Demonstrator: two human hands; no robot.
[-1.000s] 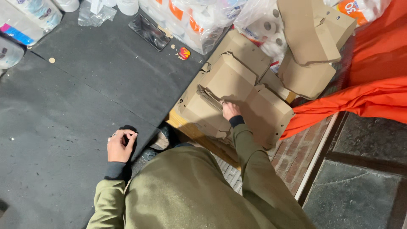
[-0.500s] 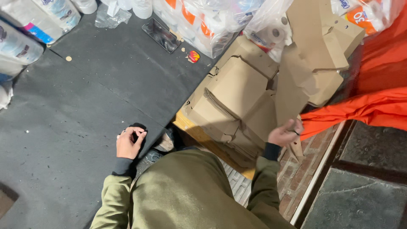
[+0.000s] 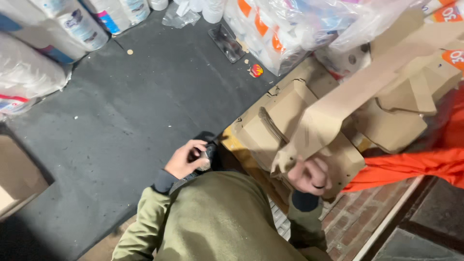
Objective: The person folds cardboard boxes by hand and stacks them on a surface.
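Note:
My right hand (image 3: 309, 176) grips the lower end of a long flattened cardboard piece (image 3: 348, 99), which slants up to the right over a stack of brown cardboard boxes (image 3: 270, 123). My left hand (image 3: 186, 159) is curled around a small dark object (image 3: 209, 153) near my waist, just left of the stack. What the object is stays unclear. Olive sleeves cover both my arms.
Plastic-wrapped packs of paper rolls (image 3: 299, 34) line the back, with more of them (image 3: 29, 72) at the left. An orange cloth (image 3: 415, 164) lies right of the boxes, above a brick strip (image 3: 357, 217). The floor (image 3: 125, 111) is dark grey. A cardboard corner (image 3: 14, 179) sits at the far left.
My right hand left the box top, went right, then came back toward my body pulling a long cardboard piece up off the pile. The left hand stayed by my waist.

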